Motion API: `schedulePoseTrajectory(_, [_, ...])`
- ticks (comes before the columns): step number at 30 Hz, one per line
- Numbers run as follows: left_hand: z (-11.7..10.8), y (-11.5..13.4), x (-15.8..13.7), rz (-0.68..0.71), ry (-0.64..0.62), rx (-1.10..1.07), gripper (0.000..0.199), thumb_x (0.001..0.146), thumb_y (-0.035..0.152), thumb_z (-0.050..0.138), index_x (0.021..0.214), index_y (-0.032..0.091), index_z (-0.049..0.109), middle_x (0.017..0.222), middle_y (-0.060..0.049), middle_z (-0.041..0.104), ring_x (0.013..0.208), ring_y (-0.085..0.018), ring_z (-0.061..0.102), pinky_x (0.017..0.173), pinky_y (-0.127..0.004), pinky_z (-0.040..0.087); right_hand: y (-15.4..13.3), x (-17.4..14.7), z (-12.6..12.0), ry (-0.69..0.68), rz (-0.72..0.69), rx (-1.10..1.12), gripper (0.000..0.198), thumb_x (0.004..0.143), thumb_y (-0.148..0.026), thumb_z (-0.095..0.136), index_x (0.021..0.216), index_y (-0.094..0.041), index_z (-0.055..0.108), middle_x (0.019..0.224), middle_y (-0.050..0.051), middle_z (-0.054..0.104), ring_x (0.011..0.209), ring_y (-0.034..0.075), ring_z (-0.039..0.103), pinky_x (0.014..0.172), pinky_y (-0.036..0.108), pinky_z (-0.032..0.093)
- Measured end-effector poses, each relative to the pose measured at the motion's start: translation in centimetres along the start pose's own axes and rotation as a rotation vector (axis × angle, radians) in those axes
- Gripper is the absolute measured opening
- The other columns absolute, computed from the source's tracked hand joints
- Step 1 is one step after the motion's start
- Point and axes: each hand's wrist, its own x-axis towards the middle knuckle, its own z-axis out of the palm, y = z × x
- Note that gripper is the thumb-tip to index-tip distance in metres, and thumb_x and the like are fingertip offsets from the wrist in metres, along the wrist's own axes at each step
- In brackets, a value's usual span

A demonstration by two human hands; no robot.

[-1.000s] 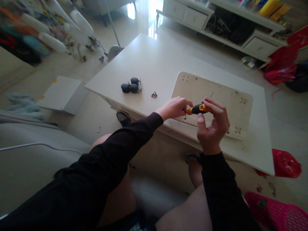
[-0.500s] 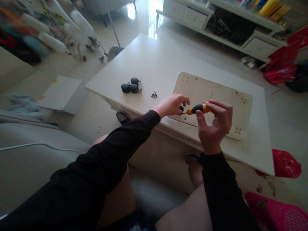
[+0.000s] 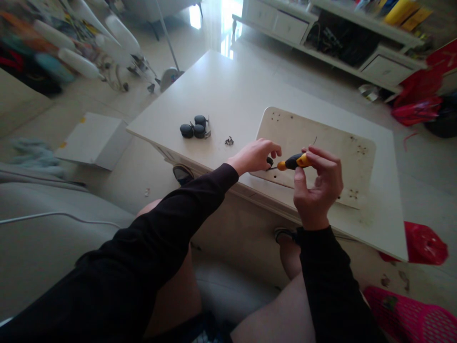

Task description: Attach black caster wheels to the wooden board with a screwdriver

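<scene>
My right hand (image 3: 319, 188) grips the black-and-orange handle of a screwdriver (image 3: 293, 162) between thumb and fingers. Its shaft points left, to the near left corner of a cream board (image 3: 314, 138) with screw holes at its corners. At that corner my left hand (image 3: 257, 155) is curled over a dark caster wheel (image 3: 269, 162), mostly hidden by the fingers. The screwdriver's tip is at the caster's base; whether it sits in a screw cannot be made out. Left of the board lie a small pile of screws (image 3: 229, 141) and three loose black casters (image 3: 194, 127).
The board lies on a white table (image 3: 228, 85), whose near edge runs just before my knees. A white box (image 3: 94, 140) stands on the floor at left. A pink basket (image 3: 410, 317) and a red bag (image 3: 424, 243) are at right, a white cabinet (image 3: 285, 24) behind.
My right hand has shifted its fingers slightly around the screwdriver handle. The left hand, the board and the loose casters stay where they were.
</scene>
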Motion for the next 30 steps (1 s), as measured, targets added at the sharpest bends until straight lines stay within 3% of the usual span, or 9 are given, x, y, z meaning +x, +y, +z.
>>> schedulePoseTrajectory(6, [-0.02,0.00,-0.03,0.006,0.012,0.021,0.042,0.078,0.001,0.070,0.114,0.018,0.082,0.109,-0.007,0.083,0.092,-0.019,0.073,0.089,-0.033,0.055,0.42,-0.01,0.02,0.088,-0.030,-0.059,0.039,0.088,-0.026,0.084,0.124,-0.029,0.069,0.113,0.004,0.069,0.105,0.024,0.069,0.087,0.046,0.062])
schedulePoseTrajectory(9, [0.26,0.16,-0.05,0.035,0.003,-0.002,0.039,0.079,0.002,0.071,0.112,0.018,0.083,0.105,-0.007,0.083,0.087,-0.018,0.073,0.085,-0.032,0.055,0.52,0.13,0.01,0.104,-0.024,-0.072,0.040,0.087,-0.029,0.087,0.123,-0.030,0.069,0.113,0.004,0.068,0.103,0.023,0.068,0.083,0.043,0.061])
schedulePoseTrajectory(13, [0.70,0.46,-0.04,0.080,-0.013,-0.028,0.033,0.079,0.003,0.072,0.107,0.016,0.084,0.097,-0.007,0.082,0.083,-0.018,0.073,0.081,-0.031,0.054,0.27,0.22,-0.06,0.089,-0.047,-0.067,0.032,0.088,-0.026,0.083,0.118,-0.029,0.071,0.114,0.004,0.071,0.108,0.026,0.071,0.093,0.050,0.062])
schedulePoseTrajectory(17, [0.57,0.51,0.01,0.059,-0.024,-0.034,0.036,0.076,0.000,0.072,0.105,0.016,0.085,0.097,-0.007,0.083,0.083,-0.017,0.073,0.081,-0.030,0.054,0.11,0.07,-0.05,0.010,-0.043,0.043,0.041,0.091,-0.018,0.071,0.131,-0.028,0.068,0.130,0.008,0.071,0.121,0.029,0.074,0.102,0.056,0.063])
schedulePoseTrajectory(25, [-0.02,0.30,-0.01,0.031,-0.008,0.004,0.041,0.077,0.000,0.070,0.112,0.017,0.084,0.106,-0.007,0.083,0.090,-0.018,0.073,0.086,-0.031,0.056,0.12,0.11,0.11,0.082,-0.029,-0.055,0.039,0.088,-0.025,0.078,0.126,-0.028,0.066,0.113,0.005,0.070,0.104,0.023,0.070,0.081,0.042,0.063])
schedulePoseTrajectory(30, [-0.01,0.27,0.01,0.027,-0.013,0.007,0.043,0.076,0.000,0.069,0.112,0.018,0.083,0.106,-0.007,0.083,0.092,-0.019,0.073,0.089,-0.033,0.057,0.19,0.08,0.12,0.062,-0.003,-0.080,0.036,0.090,-0.031,0.078,0.123,-0.029,0.066,0.116,0.005,0.071,0.108,0.025,0.072,0.087,0.046,0.064])
